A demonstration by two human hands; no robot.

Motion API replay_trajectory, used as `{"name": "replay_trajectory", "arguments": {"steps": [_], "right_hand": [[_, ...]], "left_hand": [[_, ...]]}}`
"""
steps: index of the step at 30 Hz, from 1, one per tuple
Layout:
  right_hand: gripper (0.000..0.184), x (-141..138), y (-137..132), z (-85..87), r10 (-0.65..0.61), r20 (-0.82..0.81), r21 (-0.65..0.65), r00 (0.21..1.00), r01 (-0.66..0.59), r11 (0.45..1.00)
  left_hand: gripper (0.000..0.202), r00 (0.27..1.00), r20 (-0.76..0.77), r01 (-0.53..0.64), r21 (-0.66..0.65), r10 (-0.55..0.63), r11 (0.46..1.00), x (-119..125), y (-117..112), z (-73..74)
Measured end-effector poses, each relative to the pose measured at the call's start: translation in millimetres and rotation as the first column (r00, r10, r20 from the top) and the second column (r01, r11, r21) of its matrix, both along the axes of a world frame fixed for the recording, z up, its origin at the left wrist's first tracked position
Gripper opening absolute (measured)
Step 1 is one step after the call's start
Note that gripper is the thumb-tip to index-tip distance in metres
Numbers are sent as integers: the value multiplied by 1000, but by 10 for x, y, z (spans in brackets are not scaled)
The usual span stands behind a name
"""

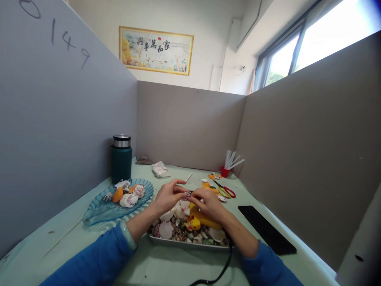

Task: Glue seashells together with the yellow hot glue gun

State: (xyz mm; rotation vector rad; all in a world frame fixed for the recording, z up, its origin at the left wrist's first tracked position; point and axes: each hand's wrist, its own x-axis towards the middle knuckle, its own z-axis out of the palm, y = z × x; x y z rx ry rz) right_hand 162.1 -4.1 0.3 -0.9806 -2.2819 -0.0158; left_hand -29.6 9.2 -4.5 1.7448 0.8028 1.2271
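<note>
Small shell (187,195) sits pinched between the fingertips of both hands, held in the air just above the far end of the metal tray (178,241); it is too small here to tell its colour or shape. The left hand (168,197) comes in from the left with the wrist bent, thumb and forefinger closed on the shell and the other fingers curled loosely beneath. The right hand (210,203) meets it from the right, knuckles up, its fingertips closed on the same shell, so the two hands touch at the tips. Both forearms, in blue sleeves, angle inward from the lower corners and cross over the near rim of the tray.

The tray lies on the pale green bench (166,266) and is heaped with mixed shells. A yellow glue gun (203,219) rests on them under the right hand, and its black cord (220,271) trails off toward the person. To the left, a blue glass dish (95,217) holds a few larger shells, with a dark green flask (121,159) standing upright behind it. To the right lie scissors (226,192), a red cup (225,172) of white sticks and a black phone (267,229).
</note>
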Motion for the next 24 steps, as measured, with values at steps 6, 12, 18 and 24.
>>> {"name": "replay_trajectory", "arguments": {"steps": [6,12,18,24], "right_hand": [[33,0,13,8,10,-58,-17,998,-11,1000],[30,6,28,-17,31,-2,-24,1000,-31,999],[27,2,13,-8,28,3,-10,1000,-28,1000],[28,-3,16,4,25,-4,26,1000,-25,999]], "left_hand": [[35,992,-72,-97,133,107,986,-9,11,12],[33,976,-162,-110,199,143,974,-22,39,14],[34,981,-156,-85,175,113,981,-30,85,-59],[33,969,-195,-105,233,153,967,-31,39,-21]]}}
